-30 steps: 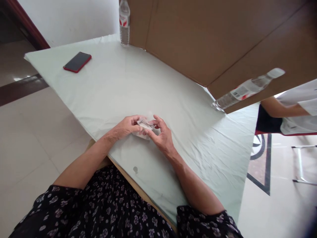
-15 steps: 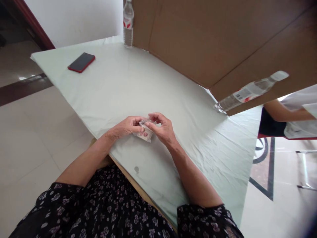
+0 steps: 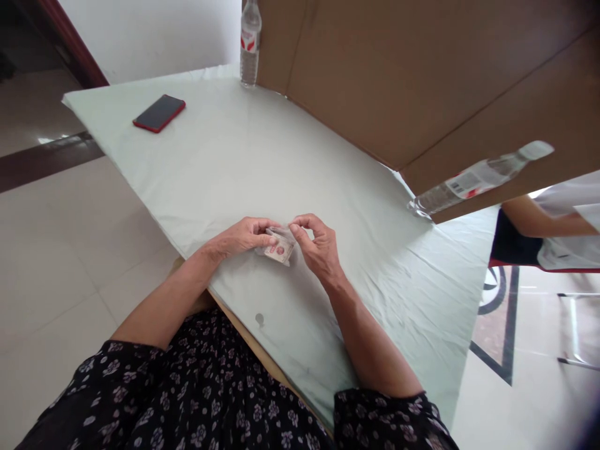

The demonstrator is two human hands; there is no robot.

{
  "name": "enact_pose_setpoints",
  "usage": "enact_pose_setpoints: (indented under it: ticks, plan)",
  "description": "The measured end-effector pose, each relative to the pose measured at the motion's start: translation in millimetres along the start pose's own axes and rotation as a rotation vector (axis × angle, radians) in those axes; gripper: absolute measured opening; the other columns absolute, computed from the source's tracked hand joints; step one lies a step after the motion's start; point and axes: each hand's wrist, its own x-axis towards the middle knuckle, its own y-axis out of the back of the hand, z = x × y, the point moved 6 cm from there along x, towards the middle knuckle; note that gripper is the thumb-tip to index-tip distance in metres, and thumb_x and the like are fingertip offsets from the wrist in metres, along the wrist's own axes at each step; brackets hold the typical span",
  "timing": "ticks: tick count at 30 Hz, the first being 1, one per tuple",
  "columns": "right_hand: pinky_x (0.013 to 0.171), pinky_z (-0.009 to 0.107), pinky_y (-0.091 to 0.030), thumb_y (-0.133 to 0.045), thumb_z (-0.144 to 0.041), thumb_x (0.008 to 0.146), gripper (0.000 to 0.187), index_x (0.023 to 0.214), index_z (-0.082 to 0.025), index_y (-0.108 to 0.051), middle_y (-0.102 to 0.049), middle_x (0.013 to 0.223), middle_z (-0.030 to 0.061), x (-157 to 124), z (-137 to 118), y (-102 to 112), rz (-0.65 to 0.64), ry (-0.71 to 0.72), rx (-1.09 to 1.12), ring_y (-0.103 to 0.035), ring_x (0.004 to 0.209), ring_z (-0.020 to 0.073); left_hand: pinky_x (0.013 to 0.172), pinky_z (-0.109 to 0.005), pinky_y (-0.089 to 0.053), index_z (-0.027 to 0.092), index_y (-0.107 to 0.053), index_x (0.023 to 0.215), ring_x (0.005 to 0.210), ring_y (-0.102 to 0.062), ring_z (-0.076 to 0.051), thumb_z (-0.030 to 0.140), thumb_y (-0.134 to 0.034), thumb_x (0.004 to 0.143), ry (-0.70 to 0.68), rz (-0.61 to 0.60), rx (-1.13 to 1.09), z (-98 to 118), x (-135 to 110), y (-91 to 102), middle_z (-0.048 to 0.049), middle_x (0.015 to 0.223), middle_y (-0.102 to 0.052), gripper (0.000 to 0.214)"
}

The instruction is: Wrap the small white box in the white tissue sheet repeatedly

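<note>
clothing: one dark, near-black garment point(image 3: 210, 394) with a small all-over flower print, the blossoms pale lilac and white. the fabric looks thin and gathers in soft folds below the near edge of the table point(image 3: 225, 144). short sleeves in the same print: left sleeve point(image 3: 124, 365) hem sits off that near edge, right sleeve point(image 3: 375, 415) hem sits over it. forearms, left hand point(image 3: 239, 237) and right hand point(image 3: 321, 250) are uncovered.

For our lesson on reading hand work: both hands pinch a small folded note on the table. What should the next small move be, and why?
Probably press the note flat on the table: left hand and right hand both pinch its upper edge, and it looks creased, not flat.
</note>
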Motion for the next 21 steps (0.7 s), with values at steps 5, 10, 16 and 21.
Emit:
enact_pose_setpoints:
  ticks: [5, 10, 16, 21]
  plan:
    - [0.089, 0.039, -0.046, -0.056, -0.027, 0.097, 0.012, 0.087, -0.025, -0.064, -0.073, 0.094, 0.0024, -15.3, -7.8, -3.8, 0.011, 0.190, -0.122, -0.067, 0.092, 0.0209, 0.073, -0.027, -0.051, 0.014, -0.072, 0.117, 0.079, -0.068, -0.015, 0.047, -0.079, 0.078, -0.001, 0.045, 0.039, -1.7, 0.6, 3.8, -0.0053, 0.093, -0.075, 0.051]
    - [0.090, 0.039, -0.044, -0.057, -0.022, 0.098, 0.009, 0.094, -0.025, -0.065, -0.075, 0.099, 0.0036, -27.2, -10.8, -6.9, 0.034, 0.359, -0.292, -0.067, 0.097, 0.0207, 0.071, -0.025, -0.049, 0.015, -0.072, 0.117, 0.076, -0.066, -0.013, 0.050, -0.077, 0.078, 0.005, 0.077, 0.059, -1.6, -1.3, 3.9, -0.0035, 0.090, -0.074, 0.052]
    - [0.093, 0.040, -0.039, -0.060, -0.015, 0.094, 0.013, 0.095, -0.027, -0.067, -0.076, 0.101, 0.0015, -34.4, -21.5, -12.0, -0.040, 0.578, -0.537, -0.065, 0.104, 0.0208, 0.074, -0.027, -0.051, 0.015, -0.072, 0.118, 0.080, -0.067, -0.015, 0.050, -0.076, 0.079, -0.001, 0.099, 0.092, -0.4, -2.9, 2.4, -0.0048, 0.093, -0.075, 0.053]
    - [0.095, 0.044, -0.043, -0.061, -0.021, 0.093, 0.014, 0.103, -0.028, -0.068, -0.073, 0.111, 0.0046, -39.8, -16.7, 1.2, 0.003, 0.541, -0.411, -0.066, 0.106, 0.0228, 0.074, -0.027, -0.050, 0.013, -0.071, 0.120, 0.081, -0.067, -0.016, 0.051, -0.072, 0.082, -0.051, 0.147, 0.143, -1.0, -4.6, -1.1, -0.0059, 0.094, -0.074, 0.053]
